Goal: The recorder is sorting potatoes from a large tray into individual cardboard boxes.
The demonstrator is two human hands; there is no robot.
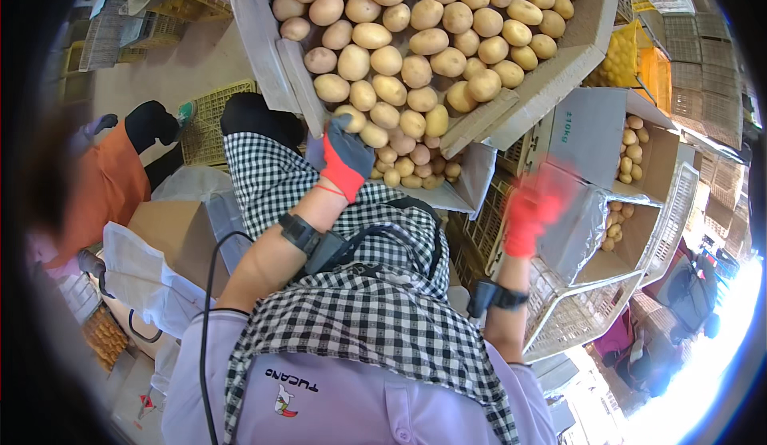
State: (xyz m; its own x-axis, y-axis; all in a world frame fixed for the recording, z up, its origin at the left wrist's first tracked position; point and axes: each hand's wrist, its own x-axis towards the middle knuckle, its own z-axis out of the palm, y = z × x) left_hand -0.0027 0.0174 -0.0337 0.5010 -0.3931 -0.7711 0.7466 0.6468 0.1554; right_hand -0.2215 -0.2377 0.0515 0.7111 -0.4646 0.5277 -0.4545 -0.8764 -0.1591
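Note:
Potatoes [386, 61] cover a wide, sloping tray with grey side boards [554, 85]. The tray narrows to an opening in front of me. Below that opening, an open carton [477, 172] holds more potatoes [413, 169]. My left hand [347, 160], in a red glove with grey fingers, is at the left side of the opening. Its fingertips touch or nearly touch the lowest potatoes, and its grip is hidden. My right hand [539, 205], in a red glove, is blurred to the right of the carton, near a grey box flap; its fingers cannot be made out.
At right, cartons [644, 196] of potatoes stand by a white plastic crate [584, 313]. An orange crate [653, 64] stands farther back. At left are a lined carton [171, 229], a yellow crate [210, 121] and a person in an orange apron [114, 181]. A black cable [207, 325] crosses my left arm.

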